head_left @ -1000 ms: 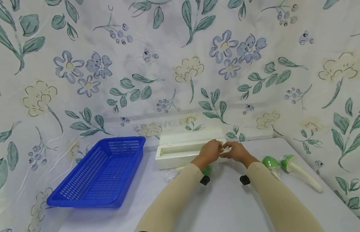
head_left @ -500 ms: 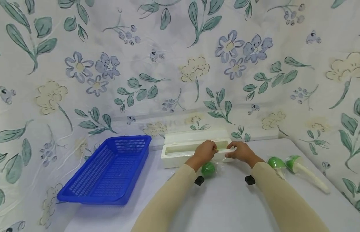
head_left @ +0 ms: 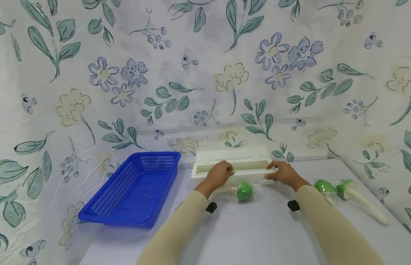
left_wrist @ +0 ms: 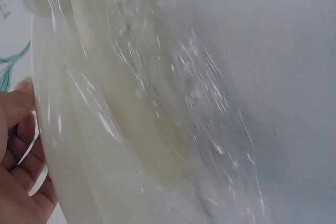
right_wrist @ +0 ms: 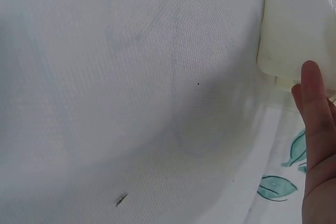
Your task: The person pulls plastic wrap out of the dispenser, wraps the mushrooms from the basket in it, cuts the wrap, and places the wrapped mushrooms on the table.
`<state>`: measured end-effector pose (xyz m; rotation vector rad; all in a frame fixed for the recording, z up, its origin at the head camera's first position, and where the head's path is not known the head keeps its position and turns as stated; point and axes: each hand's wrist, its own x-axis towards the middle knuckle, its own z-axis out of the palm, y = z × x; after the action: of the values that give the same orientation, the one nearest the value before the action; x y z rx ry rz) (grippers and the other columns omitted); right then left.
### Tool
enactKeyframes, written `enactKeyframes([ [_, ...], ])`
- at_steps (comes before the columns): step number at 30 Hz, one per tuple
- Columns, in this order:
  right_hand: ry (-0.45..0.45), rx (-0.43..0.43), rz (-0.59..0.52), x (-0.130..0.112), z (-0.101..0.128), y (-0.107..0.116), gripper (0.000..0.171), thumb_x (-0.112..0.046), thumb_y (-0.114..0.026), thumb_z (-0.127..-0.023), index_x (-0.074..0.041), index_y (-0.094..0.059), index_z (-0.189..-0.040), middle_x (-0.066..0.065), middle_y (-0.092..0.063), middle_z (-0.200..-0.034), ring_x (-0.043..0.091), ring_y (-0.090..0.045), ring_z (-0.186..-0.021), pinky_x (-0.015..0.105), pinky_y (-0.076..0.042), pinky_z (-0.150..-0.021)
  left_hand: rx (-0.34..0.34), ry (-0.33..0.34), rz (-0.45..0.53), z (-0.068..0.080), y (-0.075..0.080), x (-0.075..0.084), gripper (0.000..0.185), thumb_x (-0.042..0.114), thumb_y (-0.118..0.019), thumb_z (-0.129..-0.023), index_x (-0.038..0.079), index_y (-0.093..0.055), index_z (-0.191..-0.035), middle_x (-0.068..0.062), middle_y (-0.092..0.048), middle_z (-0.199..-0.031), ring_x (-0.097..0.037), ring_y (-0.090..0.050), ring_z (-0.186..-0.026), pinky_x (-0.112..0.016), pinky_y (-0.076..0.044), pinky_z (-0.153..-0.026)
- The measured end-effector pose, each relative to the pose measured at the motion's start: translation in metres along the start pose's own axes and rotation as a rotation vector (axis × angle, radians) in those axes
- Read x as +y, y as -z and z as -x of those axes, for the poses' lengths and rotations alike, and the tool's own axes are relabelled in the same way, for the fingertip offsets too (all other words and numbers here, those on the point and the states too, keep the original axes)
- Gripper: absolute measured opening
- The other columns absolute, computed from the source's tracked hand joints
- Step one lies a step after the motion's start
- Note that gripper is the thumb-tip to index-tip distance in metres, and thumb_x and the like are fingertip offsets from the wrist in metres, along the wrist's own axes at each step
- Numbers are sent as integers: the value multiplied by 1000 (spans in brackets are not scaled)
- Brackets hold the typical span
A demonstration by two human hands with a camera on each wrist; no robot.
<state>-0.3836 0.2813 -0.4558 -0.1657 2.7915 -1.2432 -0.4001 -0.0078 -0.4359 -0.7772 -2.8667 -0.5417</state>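
Note:
A long white cling film dispenser box (head_left: 248,165) lies at the back of the table with its lid (head_left: 230,154) raised. My left hand (head_left: 218,175) pinches a small green slide cutter (left_wrist: 28,79) on the front edge, near the box's middle. My right hand (head_left: 281,173) grips the box's right end; in the right wrist view one finger lies along the side. Clear film (left_wrist: 157,103) hangs over the box's front. Before the box lies a film-wrapped thing with a round green head (head_left: 245,190) and white handle, partly behind my left hand.
A blue plastic basket (head_left: 132,197) stands on the left of the table. Two more green-headed, white-handled things in clear film, one (head_left: 325,187) beside the other (head_left: 361,198), lie to the right of my right arm. A flowered sheet covers the wall behind.
My left hand has moved leftward along the box's front edge, away from my right hand, uncovering the green head below. My right hand stays at the right end. The view has turned slightly left.

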Motion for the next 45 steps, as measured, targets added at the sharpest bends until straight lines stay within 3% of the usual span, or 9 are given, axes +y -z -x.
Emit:
enactKeyframes([
  [5,-6,-3,-25,-1,0,-3,43,-32,-81,-80,-13,-61,-113,15,-63,-109,23,-66,-83,35,-48,-63,3,-28,10,8,9,-16,14,22,-65,-95,10,-68,-101,2,-58,-96,-16,-60,-95,-32,-49,-82],
  [9,-4,-4,-19,-1,0,-4,45,-34,-81,-79,-13,-61,-114,15,-64,-108,23,-66,-83,34,-48,-62,0,-11,32,18,18,-32,13,21,-64,-95,9,-67,-101,1,-58,-97,-18,-59,-95,-33,-49,-83],
  [14,-13,6,-21,2,2,2,49,-37,-81,-79,-13,-61,-117,17,-62,-115,23,-66,-84,35,-49,-64,26,23,53,30,27,-48,12,18,-65,-95,8,-67,-101,-1,-59,-98,-20,-59,-95,-36,-49,-84],
  [21,-9,2,-72,1,3,0,47,-31,-80,-82,-9,-60,-119,22,-55,-128,26,-67,-84,36,-53,-70,30,-14,19,37,34,-62,10,17,-65,-95,8,-67,-99,-2,-59,-98,-21,-60,-98,-37,-49,-86],
  [25,-2,9,-40,-2,4,-6,48,-33,-78,-83,-9,-60,-120,24,-49,-134,25,-66,-82,35,-52,-67,6,21,-8,45,40,-71,7,15,-65,-95,9,-67,-98,-1,-60,-98,-21,-59,-98,-36,-49,-86],
  [32,35,58,1,0,7,0,35,-27,-77,-85,-9,-61,-110,16,-20,-158,25,-63,-83,36,-51,-70,24,135,-81,56,56,-84,7,15,-66,-93,8,-68,-97,0,-61,-92,-18,-58,-86,-37,-50,-78],
  [38,31,39,1,5,9,2,41,-33,-76,-85,-10,-60,-116,16,-17,-159,26,-63,-87,37,-50,-73,2,175,-102,59,60,-87,9,14,-66,-93,7,-68,-99,-2,-61,-93,-18,-56,-86,-37,-49,-80],
  [45,30,34,-11,-3,9,-8,42,-28,-75,-87,-8,-58,-120,14,-18,-159,27,-62,-85,35,-51,-69,-43,198,-165,65,68,-90,10,15,-66,-94,9,-68,-101,1,-57,-90,-17,-54,-83,-35,-50,-80],
])
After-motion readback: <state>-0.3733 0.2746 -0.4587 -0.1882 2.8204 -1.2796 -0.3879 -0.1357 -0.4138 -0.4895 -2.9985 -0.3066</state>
